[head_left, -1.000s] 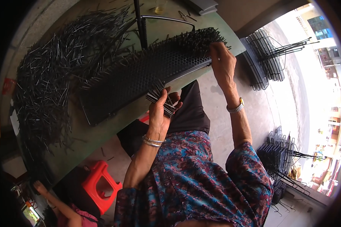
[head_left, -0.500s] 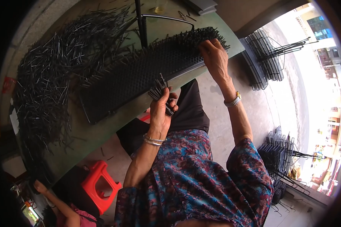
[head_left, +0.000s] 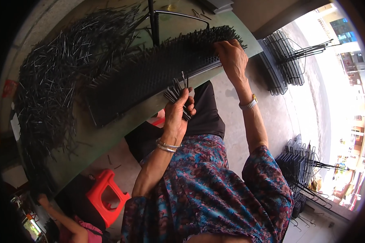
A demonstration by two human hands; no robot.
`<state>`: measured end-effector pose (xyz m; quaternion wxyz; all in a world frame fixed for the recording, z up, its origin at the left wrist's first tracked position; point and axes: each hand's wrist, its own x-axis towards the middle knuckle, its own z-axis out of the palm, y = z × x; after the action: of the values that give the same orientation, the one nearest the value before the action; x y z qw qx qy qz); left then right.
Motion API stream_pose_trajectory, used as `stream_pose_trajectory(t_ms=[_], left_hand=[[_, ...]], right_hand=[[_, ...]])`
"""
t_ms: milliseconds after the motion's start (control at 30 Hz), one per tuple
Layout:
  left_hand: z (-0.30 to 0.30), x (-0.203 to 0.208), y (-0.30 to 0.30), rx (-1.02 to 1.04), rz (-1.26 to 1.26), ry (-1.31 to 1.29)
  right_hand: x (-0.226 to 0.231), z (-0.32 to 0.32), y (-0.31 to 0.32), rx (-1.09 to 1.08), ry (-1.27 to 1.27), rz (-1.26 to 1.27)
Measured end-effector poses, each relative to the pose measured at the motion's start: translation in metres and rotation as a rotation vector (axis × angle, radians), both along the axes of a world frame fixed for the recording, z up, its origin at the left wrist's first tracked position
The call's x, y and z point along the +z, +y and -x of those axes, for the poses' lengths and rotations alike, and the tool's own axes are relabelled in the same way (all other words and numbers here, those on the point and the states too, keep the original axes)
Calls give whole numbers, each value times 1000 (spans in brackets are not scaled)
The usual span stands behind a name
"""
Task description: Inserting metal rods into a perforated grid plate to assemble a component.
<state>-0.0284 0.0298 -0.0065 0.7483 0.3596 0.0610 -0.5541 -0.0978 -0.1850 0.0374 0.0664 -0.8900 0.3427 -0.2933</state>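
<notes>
A bunch of thin black sticks (head_left: 173,93) fans out of my left hand (head_left: 179,108), whose fingers are wrapped round it just off the near edge of a long black perforated board (head_left: 150,75). Many similar sticks stand upright in the board's holes, densest along its far side and right end. My right hand (head_left: 234,60) is at the board's right end, its fingers pinched among the standing sticks. What those fingertips hold is too small and dark to make out.
A large heap of loose black sticks (head_left: 56,77) covers the table's left side. A black metal frame (head_left: 154,28) rises behind the board. Wire racks (head_left: 286,60) stand at the right. A red stool (head_left: 106,198) and another person's arm (head_left: 63,216) are at lower left.
My left hand has moved slightly right and up with its bunch of sticks. My right hand has shifted slightly right and stays pinched at the board's right end.
</notes>
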Motion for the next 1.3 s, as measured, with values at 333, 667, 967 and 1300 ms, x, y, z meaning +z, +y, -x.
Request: stream_pose_trajectory(t_ms=[333, 667, 967, 1300], left_hand=[[3, 6, 1, -76, -24, -38], [5, 8, 0, -91, -39, -3], [10, 9, -7, -120, -147, -112], [6, -1, -3, -131, -63, -62]], right_hand=[[1, 7, 2, 21, -33, -26], [8, 9, 29, -61, -75, -65], [12, 31, 67, 278, -116, -999], [1, 32, 16, -54, -363, -126]])
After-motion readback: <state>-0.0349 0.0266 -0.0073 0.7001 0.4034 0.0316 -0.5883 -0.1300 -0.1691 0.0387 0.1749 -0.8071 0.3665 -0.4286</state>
